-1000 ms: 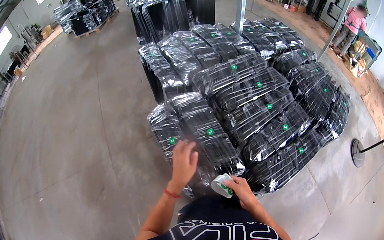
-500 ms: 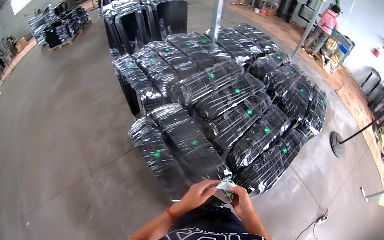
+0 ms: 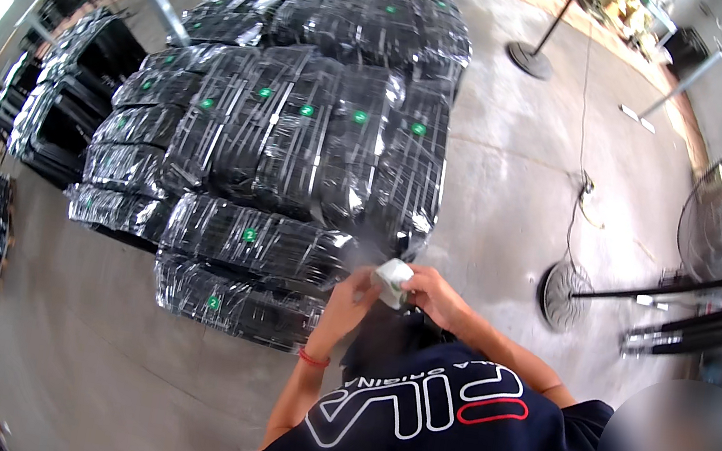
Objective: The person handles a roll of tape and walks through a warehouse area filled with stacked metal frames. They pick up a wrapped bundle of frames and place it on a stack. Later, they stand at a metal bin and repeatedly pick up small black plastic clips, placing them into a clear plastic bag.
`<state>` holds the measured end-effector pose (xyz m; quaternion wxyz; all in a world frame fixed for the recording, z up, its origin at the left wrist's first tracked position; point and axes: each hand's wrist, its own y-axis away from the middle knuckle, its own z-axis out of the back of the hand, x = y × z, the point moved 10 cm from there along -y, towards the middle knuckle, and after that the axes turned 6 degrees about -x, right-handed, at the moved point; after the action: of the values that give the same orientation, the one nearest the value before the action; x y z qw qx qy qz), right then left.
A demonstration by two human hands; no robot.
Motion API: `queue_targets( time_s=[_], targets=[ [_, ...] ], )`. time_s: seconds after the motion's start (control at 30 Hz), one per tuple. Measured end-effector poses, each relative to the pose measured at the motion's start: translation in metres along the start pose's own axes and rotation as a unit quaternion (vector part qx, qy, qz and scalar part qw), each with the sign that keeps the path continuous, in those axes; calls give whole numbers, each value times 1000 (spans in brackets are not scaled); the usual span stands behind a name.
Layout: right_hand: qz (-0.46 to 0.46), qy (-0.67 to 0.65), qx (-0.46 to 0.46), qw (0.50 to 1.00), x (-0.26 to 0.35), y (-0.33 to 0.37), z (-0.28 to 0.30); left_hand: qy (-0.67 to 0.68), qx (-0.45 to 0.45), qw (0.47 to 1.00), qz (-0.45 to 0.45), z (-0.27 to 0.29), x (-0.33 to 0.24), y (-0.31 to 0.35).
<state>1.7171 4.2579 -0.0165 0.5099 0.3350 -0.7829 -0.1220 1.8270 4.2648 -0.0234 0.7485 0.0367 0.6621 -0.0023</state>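
My right hand [image 3: 437,296] was clamped on the near-white, glossy roll with green marks [image 3: 394,275], thumb and fingers pinching its right side; I judge that this left its other side within reach of my left hand [image 3: 351,298]. The left fingers were bent at the roll's left edge, but that spot was small and blurred, so I cannot tell whether they gripped it or only hung beside it. I had the roll in front of my dark navy cloth shirt [image 3: 418,404], just beside the right end of the long black bundle wrapped in clear plastic film [image 3: 301,249], where both arms met easily. That bundle and the similar film-wrapped black bundle nearer me [image 3: 257,315] lay crosswise to the row beyond, packed close, presumably to steady one another. Their round green stickers [image 3: 250,234] faced up, likely for easy sight.
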Motion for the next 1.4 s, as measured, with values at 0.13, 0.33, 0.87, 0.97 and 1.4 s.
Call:
queue_targets(
  time_s=[0.13,0.33,0.87,0.97,1.4],
  targets=[
    [29,-79,17,996,23,6,15,36,12,999,-26,-25,-24,-13],
    [17,-40,6,999,27,8,54,27,-25,999,-17,-51,-15,-31],
    [40,-5,28,999,157,58,308,-129,-16,983,-128,-324,-90,-161],
    [63,-9,29,998,180,81,344,-154,28,970,-188,-374,-112,-182],
    [128,-50,-39,990,246,56,439,-83,158,979,-100,-498,-142,-309]
  ],
)
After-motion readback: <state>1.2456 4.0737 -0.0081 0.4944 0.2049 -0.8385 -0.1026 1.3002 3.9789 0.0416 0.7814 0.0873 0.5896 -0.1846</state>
